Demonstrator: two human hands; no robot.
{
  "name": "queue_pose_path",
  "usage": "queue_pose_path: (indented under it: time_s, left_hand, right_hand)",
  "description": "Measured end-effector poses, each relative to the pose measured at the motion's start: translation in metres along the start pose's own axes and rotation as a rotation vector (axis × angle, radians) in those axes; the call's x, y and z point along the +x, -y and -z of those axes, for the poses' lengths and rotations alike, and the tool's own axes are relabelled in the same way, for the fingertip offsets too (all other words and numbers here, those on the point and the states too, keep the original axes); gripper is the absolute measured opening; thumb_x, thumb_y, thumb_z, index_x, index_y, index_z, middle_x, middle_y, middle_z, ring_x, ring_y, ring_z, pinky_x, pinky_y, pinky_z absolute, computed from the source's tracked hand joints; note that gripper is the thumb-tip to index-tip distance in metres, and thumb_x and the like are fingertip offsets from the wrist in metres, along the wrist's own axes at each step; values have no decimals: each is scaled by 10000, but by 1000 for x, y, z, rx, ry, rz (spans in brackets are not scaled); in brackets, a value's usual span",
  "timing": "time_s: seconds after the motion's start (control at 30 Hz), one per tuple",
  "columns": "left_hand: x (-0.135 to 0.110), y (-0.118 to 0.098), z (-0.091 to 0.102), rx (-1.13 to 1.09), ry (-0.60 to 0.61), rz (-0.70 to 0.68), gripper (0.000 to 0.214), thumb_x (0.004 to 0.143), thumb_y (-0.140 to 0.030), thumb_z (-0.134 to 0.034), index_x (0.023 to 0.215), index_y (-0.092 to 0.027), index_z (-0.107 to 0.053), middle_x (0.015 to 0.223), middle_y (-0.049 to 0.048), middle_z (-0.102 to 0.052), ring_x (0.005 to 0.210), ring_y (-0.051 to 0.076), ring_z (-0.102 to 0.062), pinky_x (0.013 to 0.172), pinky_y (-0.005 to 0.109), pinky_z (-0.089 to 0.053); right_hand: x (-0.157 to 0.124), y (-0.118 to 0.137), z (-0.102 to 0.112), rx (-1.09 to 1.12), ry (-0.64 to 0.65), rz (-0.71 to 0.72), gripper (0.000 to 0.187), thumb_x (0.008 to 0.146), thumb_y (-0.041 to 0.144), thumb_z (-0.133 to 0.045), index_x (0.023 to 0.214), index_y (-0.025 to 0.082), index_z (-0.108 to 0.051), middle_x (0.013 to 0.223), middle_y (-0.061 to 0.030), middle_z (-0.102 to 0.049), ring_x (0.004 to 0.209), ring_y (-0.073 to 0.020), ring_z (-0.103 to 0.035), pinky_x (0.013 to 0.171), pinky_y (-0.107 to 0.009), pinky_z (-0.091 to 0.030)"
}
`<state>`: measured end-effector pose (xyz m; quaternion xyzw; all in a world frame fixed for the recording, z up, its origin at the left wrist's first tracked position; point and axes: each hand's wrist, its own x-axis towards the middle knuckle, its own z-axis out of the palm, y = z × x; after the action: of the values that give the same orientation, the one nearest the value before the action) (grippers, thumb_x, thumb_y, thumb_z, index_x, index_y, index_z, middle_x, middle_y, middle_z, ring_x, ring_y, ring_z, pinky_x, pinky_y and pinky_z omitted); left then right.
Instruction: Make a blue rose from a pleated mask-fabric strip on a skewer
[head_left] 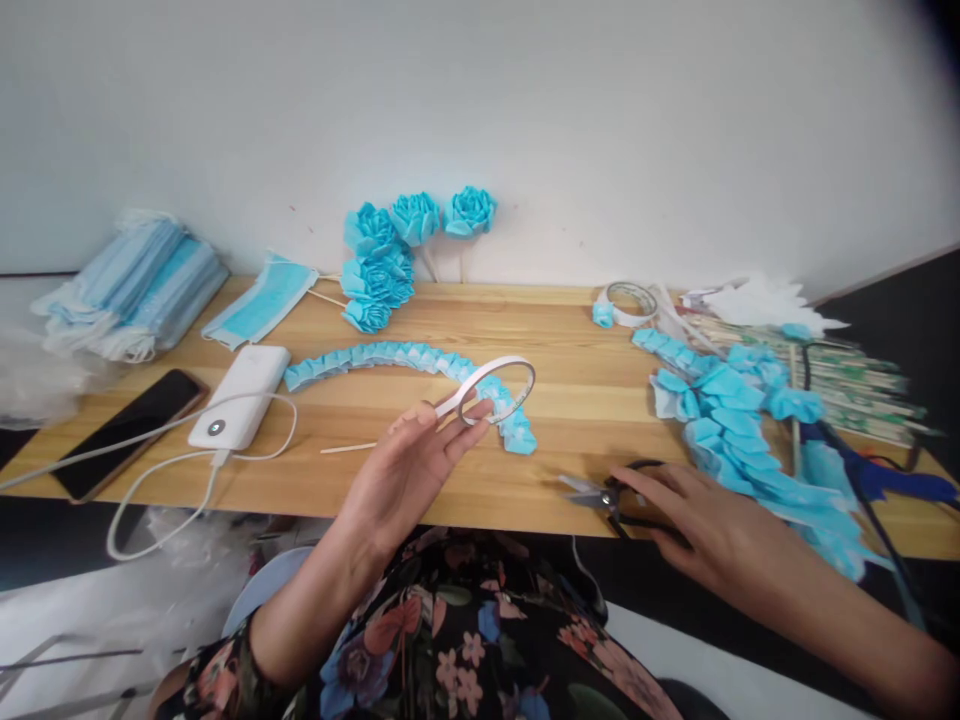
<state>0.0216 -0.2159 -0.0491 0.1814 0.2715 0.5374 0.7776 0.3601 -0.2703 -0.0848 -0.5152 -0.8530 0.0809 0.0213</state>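
My left hand (409, 465) is closed on a roll of narrow white tape (480, 374), pinching it between thumb and fingers above the table. Behind the roll, a pleated light-blue strip (397, 353) lies curved across the wood, its right end partly hidden by the tape. A thin wooden stick (347, 448) lies flat beside my left wrist. At the front edge my right hand (712, 525) grips the dark handles of a pair of scissors (606, 496); the blades point left and look slightly parted.
Blue rosette flowers on sticks (375, 265) lean at the wall. Stacked face masks (139, 285), a single mask (262, 300), a power bank (240, 398) with cable and a phone (131, 435) are left. Right are another tape roll (634, 300), blue pleated strips (731, 420) and green-white packets (862, 385).
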Motion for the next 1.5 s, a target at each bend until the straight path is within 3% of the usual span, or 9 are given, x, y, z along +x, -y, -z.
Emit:
queue_pose_path:
  time_s: [0.17,0.23,0.37,0.5,0.7,0.9,1.13,1.3,1.5]
  left_hand:
    - [1,5,2,28,15,-10,182,769,-302,-789,678,-183,-686,1183,50,-722,1271,303,-594,1171,485,-370]
    - [2,8,2,34,31,-4,190,774,-309,-786,689,-178,-677,1223,58,-703,1278,306,-587,1169,491,-374]
    - [2,14,-1,45,46,11,201,773,-312,-789,697,-175,-663,1243,61,-685,1282,310,-580,1164,489,-383]
    - [1,18,-3,47,58,7,207,790,-287,-774,677,-172,-644,1200,60,-686,1279,300,-580,1162,481,-383]
    - [1,24,-2,44,87,7,205,821,-253,-742,660,-164,-651,1210,63,-664,1288,288,-563,1165,471,-370]
    - [1,29,-3,37,90,26,199,817,-224,-739,652,-160,-648,1239,58,-648,1253,264,-578,1157,457,-364]
    - [4,31,0,66,80,23,200,774,-225,-780,646,-158,-643,1098,60,-694,1196,246,-602,1148,432,-330]
    - [7,34,4,135,46,20,210,747,-239,-804,642,-165,-639,1017,39,-697,1099,217,-625,1102,421,-360]
    - [9,39,11,414,-15,-111,243,767,-289,-799,669,-166,-614,956,27,-684,955,166,-630,951,314,-429]
  right_hand:
    - [1,30,21,642,191,-201,626,861,381,-629,1455,290,-453,1206,-107,-682,1028,-267,-687,868,-383,-585]
    - [7,48,28,980,290,-179,655,888,463,-608,1484,279,-407,1243,-137,-654,1118,-267,-652,940,-401,-553]
    - [31,79,24,1305,446,-66,746,850,630,-601,1449,214,-442,965,-90,-634,853,-193,-632,800,-348,-554]
    - [51,91,14,1327,381,-25,691,856,688,-545,1332,187,-528,801,-6,-528,685,-123,-516,655,-253,-469]
    - [66,92,15,1272,349,9,600,896,667,-496,1259,194,-570,808,-4,-512,692,-125,-509,654,-252,-456]
    - [78,98,19,1291,320,-75,575,902,651,-502,1215,176,-590,748,10,-498,640,-115,-497,636,-256,-455]
    - [79,104,15,1356,271,-220,619,874,671,-509,1152,128,-613,620,40,-465,510,-83,-466,543,-227,-427]
    - [79,110,18,1340,296,-371,617,807,674,-561,1063,116,-628,504,65,-421,425,-75,-428,451,-197,-356]
    - [73,107,14,1441,258,-277,522,857,617,-546,1028,130,-627,529,61,-435,436,-63,-424,447,-180,-355]
